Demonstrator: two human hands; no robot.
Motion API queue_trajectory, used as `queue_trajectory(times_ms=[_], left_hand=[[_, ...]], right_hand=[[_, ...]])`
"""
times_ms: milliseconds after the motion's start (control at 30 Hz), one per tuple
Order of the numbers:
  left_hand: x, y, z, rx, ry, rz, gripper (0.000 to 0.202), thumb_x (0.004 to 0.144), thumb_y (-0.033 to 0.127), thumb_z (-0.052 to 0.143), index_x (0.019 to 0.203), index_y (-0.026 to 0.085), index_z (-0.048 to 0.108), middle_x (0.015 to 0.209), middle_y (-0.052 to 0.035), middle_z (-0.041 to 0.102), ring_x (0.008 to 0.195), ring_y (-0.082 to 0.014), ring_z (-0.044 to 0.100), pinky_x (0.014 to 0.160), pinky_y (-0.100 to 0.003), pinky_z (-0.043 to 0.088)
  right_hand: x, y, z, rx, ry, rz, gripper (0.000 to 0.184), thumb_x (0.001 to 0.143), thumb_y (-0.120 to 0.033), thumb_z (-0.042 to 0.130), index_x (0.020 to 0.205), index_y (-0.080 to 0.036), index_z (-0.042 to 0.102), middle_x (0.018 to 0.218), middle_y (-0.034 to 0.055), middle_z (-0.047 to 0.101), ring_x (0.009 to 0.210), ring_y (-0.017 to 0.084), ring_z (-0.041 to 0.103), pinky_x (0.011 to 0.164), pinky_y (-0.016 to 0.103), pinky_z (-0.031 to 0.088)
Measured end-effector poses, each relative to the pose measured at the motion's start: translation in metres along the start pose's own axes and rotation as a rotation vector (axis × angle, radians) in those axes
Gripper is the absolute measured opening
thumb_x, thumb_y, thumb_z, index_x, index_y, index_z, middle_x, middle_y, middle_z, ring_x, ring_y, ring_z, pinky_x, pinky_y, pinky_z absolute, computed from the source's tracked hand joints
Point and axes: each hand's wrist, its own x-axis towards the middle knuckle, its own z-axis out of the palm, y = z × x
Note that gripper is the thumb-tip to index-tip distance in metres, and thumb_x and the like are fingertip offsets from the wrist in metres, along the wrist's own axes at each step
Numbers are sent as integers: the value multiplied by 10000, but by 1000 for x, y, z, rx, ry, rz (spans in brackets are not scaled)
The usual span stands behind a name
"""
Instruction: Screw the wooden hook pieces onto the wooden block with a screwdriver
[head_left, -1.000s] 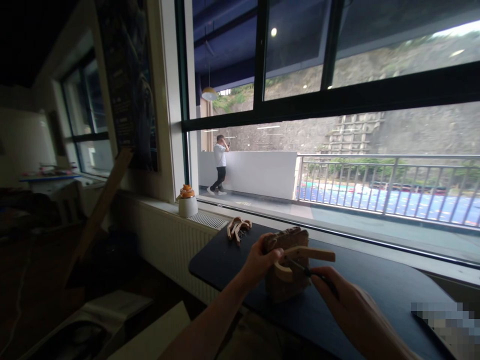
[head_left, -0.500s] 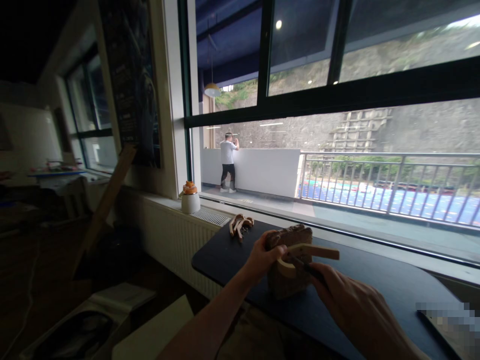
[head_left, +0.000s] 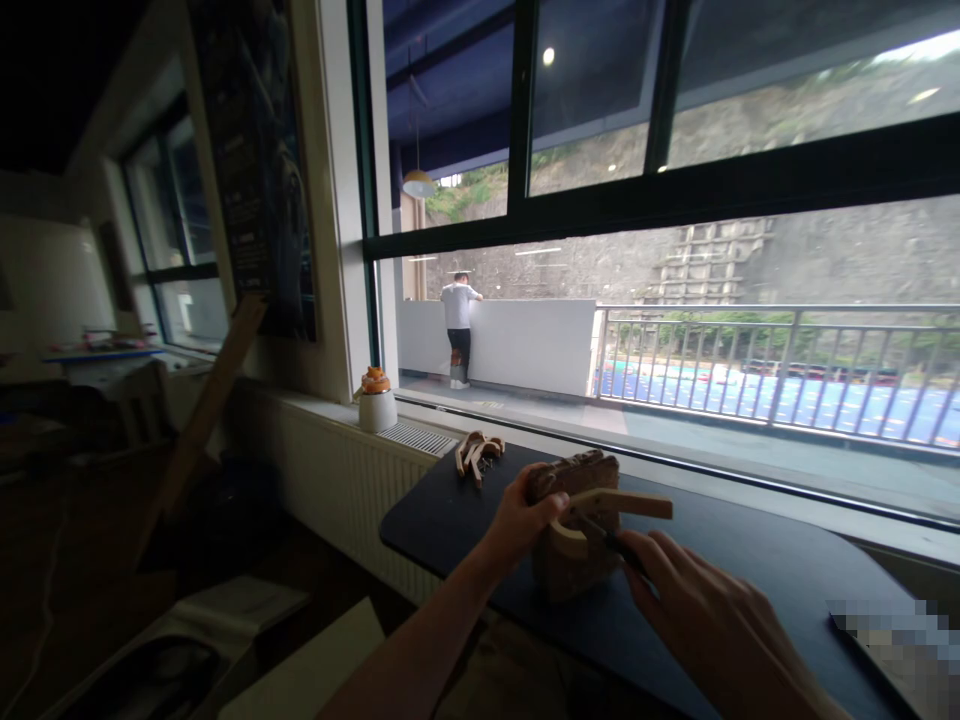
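Observation:
A brown wooden block (head_left: pixel 574 560) stands on a dark tabletop (head_left: pixel 450 515) below the window. Against its top lies a light curved wooden piece (head_left: pixel 611 508) with a straight arm pointing right. My left hand (head_left: pixel 519 518) is closed on the block's upper left corner and presses the curved piece. My right hand (head_left: pixel 694 600) is closed around a thin dark tool (head_left: pixel 607 538) whose tip touches the curved piece.
Several small light wooden pieces (head_left: pixel 477 452) lie at the table's far left corner. A white pot with an orange lid (head_left: pixel 376 404) stands on the radiator sill. A wooden plank (head_left: pixel 202 415) leans at the left. Outside, a person (head_left: pixel 458 328) stands on the balcony.
My hands have stayed on the block and tool, with only slight shifts. The person outside walked right along the balcony and now stands at the white wall, facing away.

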Motion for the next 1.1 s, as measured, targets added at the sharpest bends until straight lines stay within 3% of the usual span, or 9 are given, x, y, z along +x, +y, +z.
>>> queue_trajectory(times_ms=[100, 200, 433, 533, 633, 733, 867, 967, 1100], left_hand=[[0, 0, 0, 21, 4, 6, 398, 715, 257, 707, 1082, 161, 585, 1004, -60, 671, 922, -214, 611, 807, -302, 488], [0, 0, 0, 4, 1, -4, 402, 714, 270, 711, 1080, 162, 583, 1002, -60, 671, 907, -212, 614, 794, -302, 492], [1, -4, 0, 48, -7, 18, 398, 726, 234, 697, 1098, 171, 568, 1000, -47, 665, 897, -194, 609, 784, -281, 488], [1, -4, 0, 56, -9, 10, 396, 730, 233, 692, 1100, 170, 565, 1005, -48, 663, 900, -194, 610, 780, -277, 489], [1, -4, 0, 66, -16, 17, 387, 736, 235, 689, 1097, 170, 567, 1007, -50, 663, 908, -197, 611, 784, -279, 489], [1, -4, 0, 62, -27, 22, 389, 739, 245, 690, 1099, 170, 564, 1008, -53, 665, 910, -202, 612, 790, -287, 492], [1, -4, 0, 64, -32, 18, 402, 737, 270, 698, 1103, 175, 564, 1026, -57, 665, 933, -212, 612, 809, -300, 494], [1, -4, 1, 71, 7, 8, 408, 728, 284, 705, 1099, 181, 571, 1025, -52, 666, 933, -213, 614, 814, -303, 494], [-1, -3, 2, 53, 15, 9, 395, 726, 269, 703, 1090, 175, 579, 1003, -51, 671, 911, -205, 617, 799, -290, 494]], right_hand=[[0, -3, 3, -123, 60, -153, 206, 912, -128, 385, 1036, -186, 538, 709, -6, 591, 580, 145, 594, 514, 271, 377], [-1, -4, 8, -113, 59, -167, 202, 911, -122, 403, 1058, -160, 535, 710, 1, 598, 582, 143, 594, 518, 270, 379], [-3, 0, 10, 362, -210, 337, 194, 945, -374, 393, 986, -250, 536, 744, -36, 696, 619, 151, 668, 499, 242, 433], [-3, 3, 8, 504, -252, 429, 255, 943, -442, 367, 965, -257, 542, 796, -34, 701, 688, 146, 672, 575, 233, 480], [-4, 3, 6, 382, -259, 357, 219, 931, -397, 407, 1039, -252, 529, 758, -40, 693, 623, 150, 665, 511, 234, 460], [-4, 1, 2, 141, -132, 122, 279, 902, -221, 427, 1176, -210, 480, 842, -3, 692, 628, 150, 663, 490, 236, 439], [-3, -2, -1, -133, 31, -157, 364, 826, -13, 339, 1111, -150, 518, 753, 15, 634, 571, 145, 618, 475, 252, 400], [-2, -4, 2, -132, 52, -163, 307, 841, -28, 359, 1067, -150, 528, 701, 0, 625, 536, 144, 607, 474, 260, 385], [-1, -4, 5, 80, -80, 48, 157, 924, -234, 422, 1030, -216, 536, 722, -18, 683, 528, 155, 643, 436, 256, 364]])
